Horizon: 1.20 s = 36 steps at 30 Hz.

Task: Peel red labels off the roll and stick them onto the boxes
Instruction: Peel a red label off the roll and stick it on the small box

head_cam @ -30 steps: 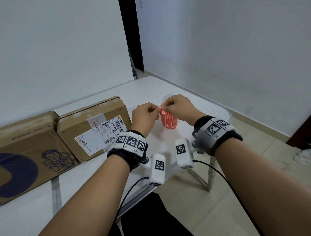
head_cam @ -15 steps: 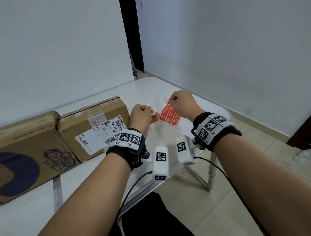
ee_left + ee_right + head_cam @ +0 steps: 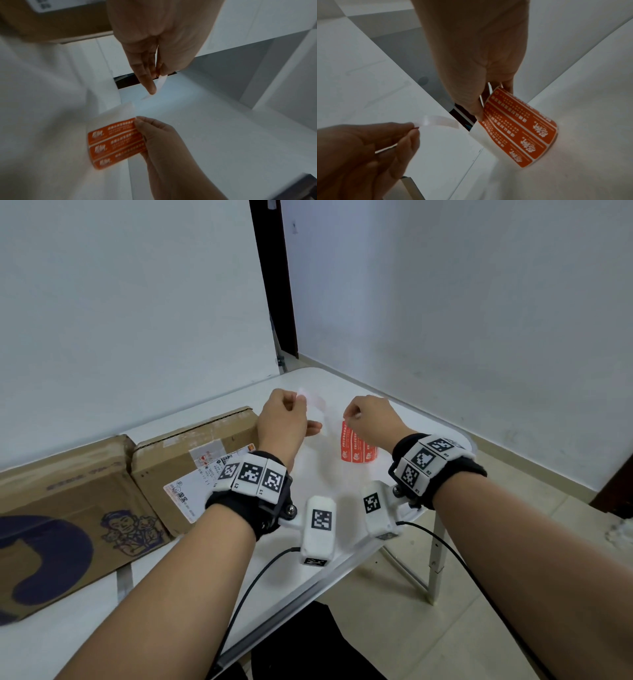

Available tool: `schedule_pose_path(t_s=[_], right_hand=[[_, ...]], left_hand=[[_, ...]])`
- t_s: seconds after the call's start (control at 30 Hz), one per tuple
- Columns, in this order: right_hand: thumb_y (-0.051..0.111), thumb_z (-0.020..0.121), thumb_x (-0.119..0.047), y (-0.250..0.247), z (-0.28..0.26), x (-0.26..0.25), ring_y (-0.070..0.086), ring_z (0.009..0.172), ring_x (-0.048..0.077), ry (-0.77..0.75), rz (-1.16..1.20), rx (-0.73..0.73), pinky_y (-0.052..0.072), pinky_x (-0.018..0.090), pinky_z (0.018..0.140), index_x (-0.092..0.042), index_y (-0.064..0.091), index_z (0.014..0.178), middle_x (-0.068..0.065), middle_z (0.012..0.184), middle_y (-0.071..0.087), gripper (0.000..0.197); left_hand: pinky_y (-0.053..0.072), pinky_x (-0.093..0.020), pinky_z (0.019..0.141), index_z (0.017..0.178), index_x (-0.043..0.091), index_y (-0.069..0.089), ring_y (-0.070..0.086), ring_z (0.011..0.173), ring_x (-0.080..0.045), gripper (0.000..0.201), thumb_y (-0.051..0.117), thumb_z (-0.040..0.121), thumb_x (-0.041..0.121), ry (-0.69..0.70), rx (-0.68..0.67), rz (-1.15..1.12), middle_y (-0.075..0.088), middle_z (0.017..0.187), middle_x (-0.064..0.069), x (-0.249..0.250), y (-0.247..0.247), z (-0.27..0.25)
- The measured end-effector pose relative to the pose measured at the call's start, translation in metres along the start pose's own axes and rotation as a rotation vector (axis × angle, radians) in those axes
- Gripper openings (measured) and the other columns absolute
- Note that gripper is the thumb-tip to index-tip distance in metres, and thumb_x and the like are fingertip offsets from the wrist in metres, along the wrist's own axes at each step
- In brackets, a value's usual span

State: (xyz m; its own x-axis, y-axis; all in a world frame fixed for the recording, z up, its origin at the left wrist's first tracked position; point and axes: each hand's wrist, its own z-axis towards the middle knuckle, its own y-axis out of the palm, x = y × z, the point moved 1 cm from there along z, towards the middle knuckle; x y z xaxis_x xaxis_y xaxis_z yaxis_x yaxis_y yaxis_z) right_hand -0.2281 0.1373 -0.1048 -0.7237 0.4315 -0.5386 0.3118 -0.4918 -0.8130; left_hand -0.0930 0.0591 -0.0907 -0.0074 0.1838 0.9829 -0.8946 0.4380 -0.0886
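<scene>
Pinching one pale strip (image 3: 317, 405) between the thumb and fingertips of my left hand (image 3: 281, 422), I hold it up above the white table (image 3: 342, 484); from my right wrist camera it looks translucent and whitish, and I cannot tell whether it is a label or bare backing. My right hand (image 3: 371, 419) is closed around the top edge of the roll of red labels (image 3: 358, 448), thumb on one side and fingers on the other, so the strip hangs down over the table, curling under at its lower end. I count three red labels facing out on it, each with white print too blurred to read, with a bare white stretch of backing beside them. My two hands are apart, the roll to the right of the pale strip. Two cardboard boxes sit side by side on the table to my left: the nearer box (image 3: 191, 460), just beside my left wrist, carries one white shipping label (image 3: 191, 494), and the larger box (image 3: 61, 515) further left has a dark blue printed drawing.
</scene>
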Motion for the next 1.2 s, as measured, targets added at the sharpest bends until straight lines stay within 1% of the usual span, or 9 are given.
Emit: schedule_pose_path(t_s=[0.1, 0.2, 0.3, 0.43, 0.6, 0.77, 0.93, 1.07, 1.2], right_hand=[[0.054, 0.090, -0.022, -0.002, 0.002, -0.003, 0.061, 0.102, 0.021, -0.015, 0.043, -0.047, 0.045, 0.028, 0.080, -0.010, 0.068, 0.102, 0.004, 0.111, 0.067, 0.023], [0.052, 0.090, -0.018, -0.013, 0.005, -0.012, 0.063, 0.099, 0.024, -0.030, 0.063, 0.064, 0.049, 0.029, 0.076, -0.004, 0.068, 0.102, 0.010, 0.107, 0.069, 0.025], [0.053, 0.089, -0.015, -0.028, 0.010, -0.030, 0.065, 0.072, 0.020, -0.013, 0.271, 0.162, 0.052, 0.027, 0.059, 0.002, 0.068, 0.092, 0.016, 0.087, 0.069, 0.023], [0.053, 0.095, -0.024, -0.035, 0.013, -0.063, 0.056, 0.061, 0.009, 0.148, 0.750, -0.175, 0.047, 0.014, 0.054, -0.005, 0.064, 0.095, 0.004, 0.077, 0.061, 0.022], [0.048, 0.097, -0.039, -0.027, 0.020, -0.100, 0.048, 0.053, 0.007, 0.243, 0.929, -0.519, 0.041, 0.010, 0.041, -0.003, 0.060, 0.089, 0.005, 0.071, 0.060, 0.038], [0.052, 0.095, -0.038, -0.009, 0.019, -0.155, 0.049, 0.046, 0.004, 0.182, 1.008, -0.711, 0.039, 0.009, 0.039, -0.005, 0.061, 0.087, 0.004, 0.066, 0.062, 0.034], [0.056, 0.094, -0.018, -0.016, 0.025, -0.158, 0.049, 0.048, 0.003, 0.160, 1.089, -0.678, 0.038, 0.009, 0.037, -0.005, 0.062, 0.087, 0.002, 0.067, 0.058, 0.016], [0.064, 0.088, -0.016, -0.012, 0.026, -0.166, 0.051, 0.054, 0.005, 0.061, 1.068, -0.601, 0.040, 0.010, 0.042, -0.007, 0.062, 0.084, 0.002, 0.069, 0.059, 0.010], [0.063, 0.090, -0.017, 0.005, 0.026, -0.175, 0.054, 0.061, 0.007, -0.039, 0.974, -0.613, 0.044, 0.013, 0.052, -0.005, 0.065, 0.088, 0.002, 0.073, 0.061, 0.012]], left_hand=[[0.062, -0.032, 0.069, 0.100, 0.009, 0.059, 0.069, 0.058, -0.017, 0.015, 0.053, 0.095, 0.021, 0.110, -0.046, 0.127, 0.060, 0.090, 0.002, 0.015, -0.011, 0.004], [0.059, -0.021, 0.061, 0.098, 0.011, 0.064, 0.070, 0.057, -0.013, 0.015, 0.056, 0.093, 0.023, 0.237, -0.040, 0.250, 0.065, 0.095, 0.000, 0.030, -0.026, 0.008], [0.054, -0.012, 0.055, 0.099, 0.012, 0.065, 0.068, 0.057, -0.010, 0.017, 0.059, 0.091, 0.025, 0.346, -0.021, 0.316, 0.067, 0.097, 0.001, 0.045, -0.043, 0.010], [0.055, -0.017, 0.058, 0.092, 0.018, 0.064, 0.066, 0.058, -0.009, 0.008, 0.062, 0.091, 0.025, 0.503, -0.028, 0.355, 0.065, 0.096, 0.003, 0.066, -0.062, 0.006], [0.054, -0.020, 0.059, 0.089, 0.018, 0.064, 0.065, 0.058, -0.008, 0.008, 0.062, 0.091, 0.026, 0.670, -0.022, 0.482, 0.062, 0.095, 0.004, 0.088, -0.095, -0.001], [0.054, -0.023, 0.060, 0.090, 0.018, 0.065, 0.065, 0.059, -0.009, 0.009, 0.062, 0.092, 0.026, 0.722, 0.071, 0.570, 0.061, 0.095, 0.005, 0.095, -0.147, -0.008], [0.053, -0.021, 0.061, 0.089, 0.019, 0.066, 0.065, 0.058, -0.007, 0.009, 0.063, 0.091, 0.028, 0.757, 0.005, 0.634, 0.060, 0.093, 0.007, 0.097, -0.145, -0.008], [0.048, -0.013, 0.062, 0.088, 0.022, 0.066, 0.066, 0.058, -0.007, 0.014, 0.063, 0.089, 0.036, 0.729, -0.039, 0.689, 0.061, 0.090, 0.008, 0.095, -0.155, -0.014], [0.050, -0.015, 0.065, 0.085, 0.030, 0.063, 0.065, 0.062, -0.005, 0.008, 0.064, 0.089, 0.037, 0.680, -0.070, 0.785, 0.063, 0.088, 0.010, 0.086, -0.173, -0.018]])
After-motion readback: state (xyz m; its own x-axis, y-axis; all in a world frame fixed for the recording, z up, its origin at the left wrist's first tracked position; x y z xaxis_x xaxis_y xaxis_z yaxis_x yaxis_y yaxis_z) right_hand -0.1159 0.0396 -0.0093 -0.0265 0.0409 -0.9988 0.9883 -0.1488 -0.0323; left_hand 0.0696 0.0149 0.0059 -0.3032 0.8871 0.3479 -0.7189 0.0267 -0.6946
